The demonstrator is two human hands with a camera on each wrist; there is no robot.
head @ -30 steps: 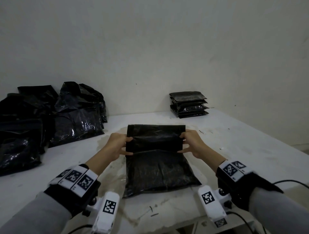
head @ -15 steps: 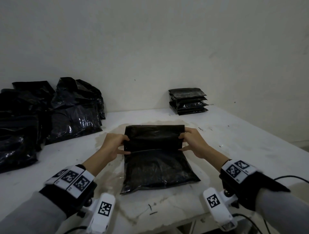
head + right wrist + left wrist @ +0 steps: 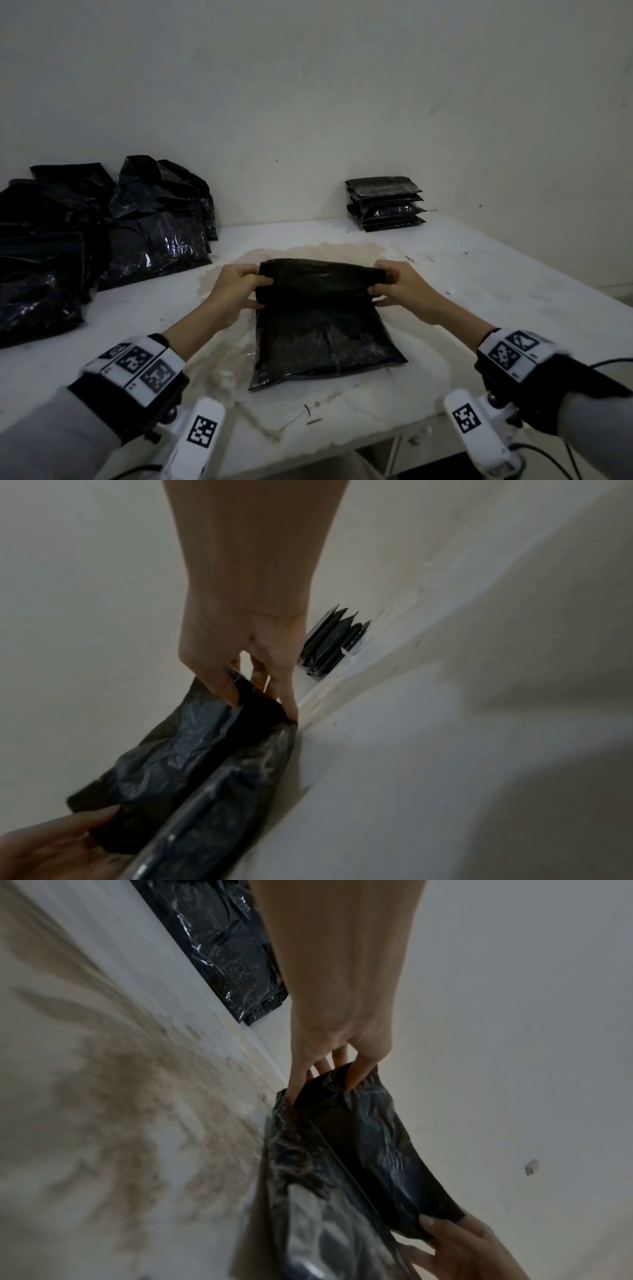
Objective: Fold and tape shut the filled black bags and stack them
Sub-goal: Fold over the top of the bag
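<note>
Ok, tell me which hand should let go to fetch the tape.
Neither is clearly better. The left hand and right hand each pinch one end of the black bag's folded flap, and no tape shows in any view. The right is nearer the finished stack, if that matters.

All three views are dim and greyish, with soft, faint shadows. Small glare spots glint on the pile of loose black bags, and the head view bends at its edges. Both wrist views are smeared with blur across the table.

a bare packing workroom: stained white table, blank wall, stacked black bags.
</note>
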